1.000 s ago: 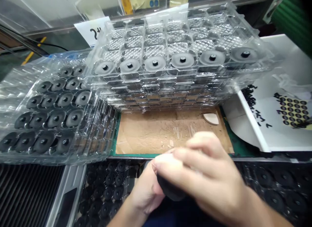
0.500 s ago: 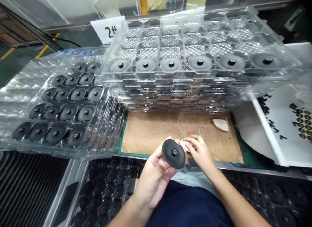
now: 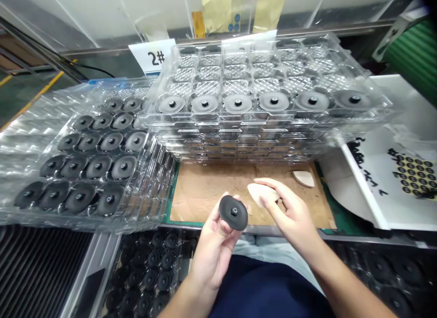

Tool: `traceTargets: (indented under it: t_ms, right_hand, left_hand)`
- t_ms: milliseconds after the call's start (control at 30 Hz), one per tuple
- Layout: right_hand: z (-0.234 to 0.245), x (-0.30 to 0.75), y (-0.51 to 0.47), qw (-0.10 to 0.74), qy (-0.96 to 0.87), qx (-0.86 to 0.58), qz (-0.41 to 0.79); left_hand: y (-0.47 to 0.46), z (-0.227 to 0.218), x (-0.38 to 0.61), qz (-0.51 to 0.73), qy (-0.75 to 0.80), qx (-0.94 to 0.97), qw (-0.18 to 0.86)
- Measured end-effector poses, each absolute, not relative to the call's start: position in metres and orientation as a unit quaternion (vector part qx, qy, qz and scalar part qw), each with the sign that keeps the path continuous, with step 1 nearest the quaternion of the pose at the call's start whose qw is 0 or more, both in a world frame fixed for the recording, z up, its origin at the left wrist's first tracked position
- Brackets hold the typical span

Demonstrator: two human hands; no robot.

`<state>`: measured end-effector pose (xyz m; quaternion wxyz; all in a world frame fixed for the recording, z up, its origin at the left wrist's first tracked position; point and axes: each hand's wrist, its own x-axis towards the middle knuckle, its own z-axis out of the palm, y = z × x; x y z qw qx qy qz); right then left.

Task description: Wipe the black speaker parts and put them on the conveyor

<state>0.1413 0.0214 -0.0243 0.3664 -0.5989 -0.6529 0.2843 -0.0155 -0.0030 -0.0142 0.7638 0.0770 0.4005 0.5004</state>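
My left hand (image 3: 213, 252) grips a black oval disc (image 3: 227, 208) with a short post in its middle, the post facing up toward me. Its fingertips wrap the disc's edge from beneath. To the right, my right hand (image 3: 295, 217) pinches a pale, leaf-shaped pad (image 3: 259, 192) between thumb and fingers. The pad and the disc are apart, both above a sheet of brown cardboard (image 3: 198, 186). A second pale pad (image 3: 303, 177) lies on the cardboard toward its right end.
Stacked clear plastic trays (image 3: 239, 122) stand behind the cardboard, the top one with a front row of black discs. Another tray stack (image 3: 136, 190) with discs is at left. A white box (image 3: 368, 190) at right holds small black parts and a sheet of round stickers.
My right hand has pulled the pale pad away from the disc to the right, so more of the pad shows. My left hand still holds the disc, slightly farther left. The camera view has shifted.
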Motion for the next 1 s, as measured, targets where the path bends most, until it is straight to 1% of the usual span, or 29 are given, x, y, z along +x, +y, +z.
traceTargets:
  t_ms: [33, 100, 200, 233, 267, 333, 400, 433, 533, 567, 633, 700, 800, 867, 933, 1000]
  right_hand:
    - [-0.004, 0.134, 0.019, 0.401, -0.674, -0.559, 0.27]
    - [0.027, 0.122, 0.014, 0.414, -0.725, -0.482, 0.265]
    - [0.045, 0.115, 0.011, 0.336, -0.774, -0.422, 0.331]
    - [0.045, 0.114, 0.012, 0.316, -0.783, -0.417, 0.338]
    - [0.043, 0.114, 0.013, 0.317, -0.785, -0.423, 0.321]
    - [0.04, 0.114, 0.013, 0.364, -0.774, -0.455, 0.248]
    - [0.039, 0.114, 0.01, 0.401, -0.763, -0.458, 0.218]
    - [0.039, 0.115, 0.007, 0.402, -0.764, -0.444, 0.237]
    - [0.042, 0.119, 0.003, 0.369, -0.771, -0.408, 0.322]
    - [0.043, 0.119, 0.004, 0.371, -0.766, -0.419, 0.317]
    - [0.045, 0.121, 0.008, 0.397, -0.756, -0.449, 0.262]
    - [0.045, 0.125, 0.009, 0.415, -0.761, -0.442, 0.231]
    - [0.043, 0.137, 0.003, 0.375, -0.783, -0.403, 0.289]
    - [0.04, 0.146, -0.003, 0.346, -0.778, -0.43, 0.3]
    - [0.037, 0.15, -0.009, 0.343, -0.768, -0.481, 0.245]
    - [0.036, 0.15, -0.012, 0.361, -0.77, -0.496, 0.177]
  left_hand:
    - [-0.004, -0.013, -0.016, 0.496, 0.397, 0.087, 0.767]
    - [-0.004, -0.012, -0.016, 0.481, 0.389, 0.106, 0.778]
    - [-0.004, -0.009, -0.016, 0.475, 0.395, 0.115, 0.778]
    - [-0.004, -0.008, -0.016, 0.478, 0.4, 0.116, 0.774]
    - [-0.003, -0.007, -0.015, 0.478, 0.404, 0.12, 0.771]
    - [-0.003, -0.005, -0.013, 0.466, 0.402, 0.134, 0.776]
    - [-0.004, -0.003, -0.013, 0.46, 0.392, 0.144, 0.783]
    - [-0.004, -0.001, -0.013, 0.463, 0.389, 0.143, 0.783]
    - [-0.004, 0.003, -0.012, 0.472, 0.387, 0.138, 0.78]
    - [-0.004, 0.003, -0.01, 0.468, 0.388, 0.144, 0.781]
    - [-0.004, 0.004, -0.006, 0.455, 0.384, 0.158, 0.788]
    - [-0.002, 0.004, -0.003, 0.451, 0.368, 0.162, 0.796]
    - [0.001, 0.005, -0.005, 0.46, 0.344, 0.15, 0.804]
    - [0.003, 0.007, -0.007, 0.47, 0.344, 0.144, 0.8]
    - [0.005, 0.009, -0.006, 0.484, 0.346, 0.142, 0.791]
    - [0.006, 0.011, -0.002, 0.491, 0.347, 0.143, 0.786]
